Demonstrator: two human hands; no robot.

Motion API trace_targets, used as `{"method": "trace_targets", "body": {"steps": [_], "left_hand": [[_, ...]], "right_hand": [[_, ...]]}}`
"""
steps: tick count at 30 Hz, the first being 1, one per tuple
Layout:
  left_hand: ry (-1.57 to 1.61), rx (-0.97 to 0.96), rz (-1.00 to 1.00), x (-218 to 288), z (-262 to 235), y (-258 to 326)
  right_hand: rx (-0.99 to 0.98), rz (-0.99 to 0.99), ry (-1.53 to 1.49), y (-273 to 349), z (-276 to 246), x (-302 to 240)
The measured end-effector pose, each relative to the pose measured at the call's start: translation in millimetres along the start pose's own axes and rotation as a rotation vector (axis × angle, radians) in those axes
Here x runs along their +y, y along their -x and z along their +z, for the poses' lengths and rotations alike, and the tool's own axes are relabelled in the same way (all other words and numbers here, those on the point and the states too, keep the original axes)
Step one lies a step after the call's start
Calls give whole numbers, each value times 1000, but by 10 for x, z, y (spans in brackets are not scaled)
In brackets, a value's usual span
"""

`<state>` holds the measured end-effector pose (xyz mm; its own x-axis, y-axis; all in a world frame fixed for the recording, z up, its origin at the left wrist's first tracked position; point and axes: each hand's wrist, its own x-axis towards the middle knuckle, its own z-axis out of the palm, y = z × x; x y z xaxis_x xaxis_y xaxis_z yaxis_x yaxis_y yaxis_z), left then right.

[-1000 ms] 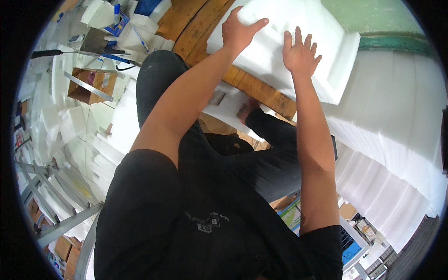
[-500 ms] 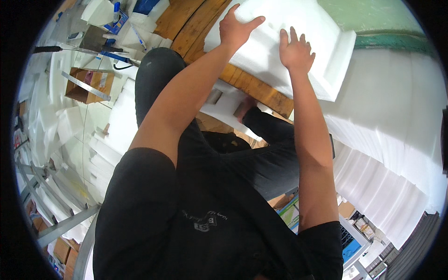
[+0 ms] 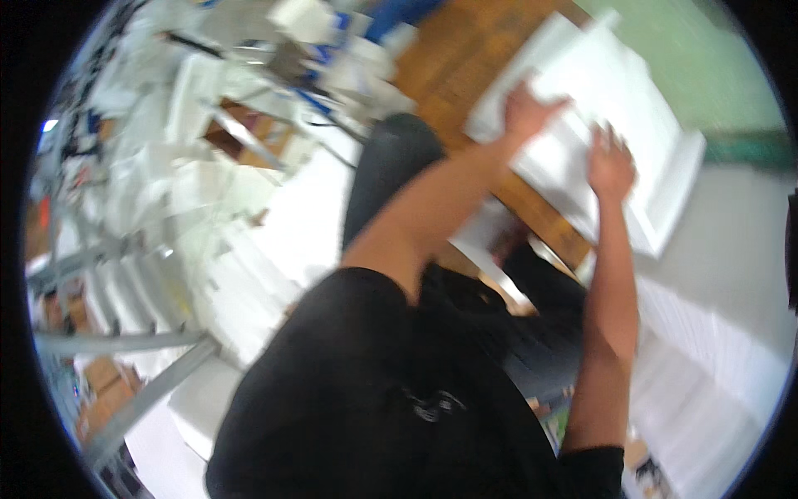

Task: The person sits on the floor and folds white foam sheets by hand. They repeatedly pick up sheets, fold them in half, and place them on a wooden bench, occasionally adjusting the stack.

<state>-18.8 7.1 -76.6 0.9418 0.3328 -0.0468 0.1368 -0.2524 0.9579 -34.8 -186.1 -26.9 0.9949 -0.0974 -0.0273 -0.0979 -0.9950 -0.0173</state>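
Note:
A white foam piece [image 3: 619, 79] with raised edges lies on the brown wooden table [image 3: 453, 62]. My left hand [image 3: 529, 114] is on its near left part, open, with the thumb stretched out to the right. Farther right, my right hand [image 3: 612, 166] rests palm down on the same piece, fingers spread and open. Neither hand grips anything. The picture is smeared by motion, so fine detail of the foam is lost.
An open cardboard box [image 3: 249, 133] sits on the floor at left, among white foam sheets [image 3: 249, 266]. Tools and blue items [image 3: 320, 54] lie beyond it. A metal frame [image 3: 150, 399] stands at lower left; stacked white sheets [image 3: 706, 333] are at right.
The whole view has swung, shifting the scene right and down, and it is now blurred. Both hands are still open on the foam piece.

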Motion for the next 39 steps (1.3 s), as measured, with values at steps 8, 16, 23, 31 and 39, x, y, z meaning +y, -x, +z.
{"method": "trace_targets", "body": {"steps": [8,16,23,31,39], "left_hand": [[104,110,64,95,-116,222],[147,120,80,237,-270,266],[115,101,61,317,-340,321],[23,35,43,404,-329,303],[-103,1,28,426,-383,358]], "right_hand": [[-28,35,56,325,-318,-197],[-45,11,34,263,-360,-219],[-32,-16,-13,234,-322,-191],[-24,-16,3,227,-452,-169],[-79,30,0,342,-511,-211]]}}
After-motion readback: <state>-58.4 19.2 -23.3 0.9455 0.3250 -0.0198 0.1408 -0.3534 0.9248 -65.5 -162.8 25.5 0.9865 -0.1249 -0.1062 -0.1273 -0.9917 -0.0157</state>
